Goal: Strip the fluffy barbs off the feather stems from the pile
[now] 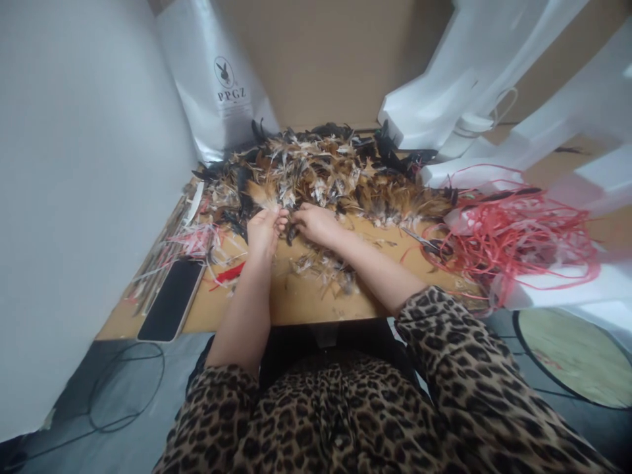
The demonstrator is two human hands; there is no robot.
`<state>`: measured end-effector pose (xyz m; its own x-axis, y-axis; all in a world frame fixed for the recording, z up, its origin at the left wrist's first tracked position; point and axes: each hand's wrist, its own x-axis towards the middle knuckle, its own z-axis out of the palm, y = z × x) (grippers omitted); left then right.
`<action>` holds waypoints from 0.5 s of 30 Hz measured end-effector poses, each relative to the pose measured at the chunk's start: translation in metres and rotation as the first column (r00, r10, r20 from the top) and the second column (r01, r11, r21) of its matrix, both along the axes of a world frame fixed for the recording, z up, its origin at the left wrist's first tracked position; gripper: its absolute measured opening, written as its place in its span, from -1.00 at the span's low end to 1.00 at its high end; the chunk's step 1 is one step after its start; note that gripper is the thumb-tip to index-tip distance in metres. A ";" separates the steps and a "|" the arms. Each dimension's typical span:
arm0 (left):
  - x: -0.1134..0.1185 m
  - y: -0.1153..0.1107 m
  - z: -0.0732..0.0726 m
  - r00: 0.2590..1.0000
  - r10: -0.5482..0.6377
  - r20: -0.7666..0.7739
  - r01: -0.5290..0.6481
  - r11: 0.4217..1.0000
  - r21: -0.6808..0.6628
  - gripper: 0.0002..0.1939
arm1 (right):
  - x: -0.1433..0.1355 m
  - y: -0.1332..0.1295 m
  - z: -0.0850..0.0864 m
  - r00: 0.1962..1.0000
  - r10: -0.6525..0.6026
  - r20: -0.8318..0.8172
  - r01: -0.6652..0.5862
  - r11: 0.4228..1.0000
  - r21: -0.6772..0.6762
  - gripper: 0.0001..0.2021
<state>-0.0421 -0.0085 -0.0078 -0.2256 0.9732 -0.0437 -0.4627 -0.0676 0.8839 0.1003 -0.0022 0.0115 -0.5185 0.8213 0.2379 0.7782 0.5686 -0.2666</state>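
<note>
A big heap of brown, white and black feathers covers the back of the wooden table. My left hand is closed on a small bunch of light brown feathers, whose tips fan out above the fingers. Just to its right, my right hand reaches into the near edge of the heap with its fingers bent. What those fingertips grip, if anything, is hidden among the feathers. Loose feather scraps lie on the table below my right hand.
A phone lies at the left front edge, near pink and white strings and a red strip. Scissors lie beside tangled red ribbon on the right. A white bag stands behind; a round stool is lower right.
</note>
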 end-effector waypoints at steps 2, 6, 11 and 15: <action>0.000 0.000 0.001 1.000 0.008 0.003 -0.008 1.000 0.001 -0.83 | -0.010 0.003 -0.001 0.995 0.030 0.092 -0.032 0.999 0.022 -0.74; -0.002 -0.001 0.003 1.000 0.019 0.014 -0.019 1.000 0.014 -0.83 | -0.019 0.012 -0.010 0.998 0.044 0.050 -0.044 0.999 -0.001 -0.77; -0.002 -0.004 0.003 0.998 -0.006 0.063 0.006 1.000 0.009 -0.84 | 0.002 0.028 -0.006 0.708 -0.244 -0.663 0.083 0.961 -0.265 -0.91; 0.003 -0.006 0.001 0.995 -0.101 0.028 0.102 0.994 -0.037 -0.84 | 0.018 0.028 -0.005 0.268 -0.514 -0.815 -0.136 0.817 -0.560 -0.72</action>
